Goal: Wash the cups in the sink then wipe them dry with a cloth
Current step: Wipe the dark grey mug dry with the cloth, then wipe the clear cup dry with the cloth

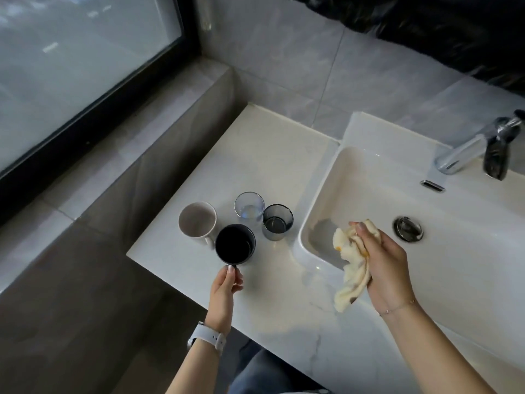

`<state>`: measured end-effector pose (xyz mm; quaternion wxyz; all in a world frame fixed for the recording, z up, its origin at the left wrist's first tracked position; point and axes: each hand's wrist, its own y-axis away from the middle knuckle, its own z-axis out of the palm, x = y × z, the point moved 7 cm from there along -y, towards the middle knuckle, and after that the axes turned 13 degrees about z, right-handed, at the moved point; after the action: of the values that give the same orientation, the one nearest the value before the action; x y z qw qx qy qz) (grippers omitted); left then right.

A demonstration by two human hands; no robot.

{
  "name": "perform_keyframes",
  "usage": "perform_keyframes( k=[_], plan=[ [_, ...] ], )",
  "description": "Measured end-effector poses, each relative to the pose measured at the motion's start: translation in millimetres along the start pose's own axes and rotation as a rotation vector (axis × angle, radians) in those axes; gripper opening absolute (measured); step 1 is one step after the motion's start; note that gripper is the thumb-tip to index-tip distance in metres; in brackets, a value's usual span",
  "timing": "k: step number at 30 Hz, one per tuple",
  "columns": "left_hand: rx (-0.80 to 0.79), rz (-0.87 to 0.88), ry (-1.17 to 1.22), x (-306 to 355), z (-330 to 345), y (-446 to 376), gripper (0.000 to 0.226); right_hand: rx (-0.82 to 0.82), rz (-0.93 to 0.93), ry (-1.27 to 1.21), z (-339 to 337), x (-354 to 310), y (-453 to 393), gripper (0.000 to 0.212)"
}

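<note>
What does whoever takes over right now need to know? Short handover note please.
Left hand: fingers pinch the handle of the dark mug, which stands on the counter.
Right hand: grips the crumpled cloth over the near left corner of the sink.
White mug, clear glass and grey glass stand upright on the counter beside the dark mug, left of the sink.
Done: no cup is in the sink; tap shows no running water.
Left: can't tell which cups are wiped dry; check each one.
</note>
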<state>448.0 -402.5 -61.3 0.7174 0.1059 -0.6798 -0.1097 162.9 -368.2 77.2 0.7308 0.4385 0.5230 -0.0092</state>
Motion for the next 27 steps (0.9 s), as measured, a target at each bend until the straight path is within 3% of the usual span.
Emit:
perform_keyframes(
  k=[3,6,9,11,14,17,20,23,27],
  plan=[
    [0.015,-0.042,-0.126,-0.2,-3.8,-7.2,0.028,-0.016,0.094,-0.09,-1.9,2.6,-6.7,0.015],
    [0.094,0.008,-0.487,23.7,-18.7,-3.2,0.01,-0.096,0.262,-0.203,-2.9,12.1,-19.6,0.019],
    [0.182,0.247,-0.745,82.7,-19.7,-0.5,0.02,-0.082,0.385,-0.274,-9.7,20.0,-31.7,0.019],
    [0.121,0.462,-0.818,121.4,-0.6,-14.5,0.024,-0.069,0.393,-0.295,-12.9,19.5,-35.7,0.022],
    [-0.056,0.553,-0.984,150.5,37.0,-62.2,0.042,-0.058,0.331,-0.308,-17.7,10.0,-35.5,0.025],
    [-0.383,0.434,-1.276,137.4,65.4,-110.7,0.07,0.046,0.219,-0.187,-32.6,-1.6,-37.5,0.033],
    [-0.659,0.321,-1.302,111.2,72.6,-136.5,0.088,0.164,0.049,0.061,-43.5,-21.3,-39.8,0.034],
    [-0.691,0.301,-1.296,96.8,70.7,-151.1,0.097,0.217,-0.085,0.237,-41.7,-44.1,-42.1,0.035],
    [-0.601,0.391,-1.22,91.9,68.2,-160.9,0.093,0.218,-0.28,0.574,-30.8,-60.7,-46.6,0.057]
  ],
)
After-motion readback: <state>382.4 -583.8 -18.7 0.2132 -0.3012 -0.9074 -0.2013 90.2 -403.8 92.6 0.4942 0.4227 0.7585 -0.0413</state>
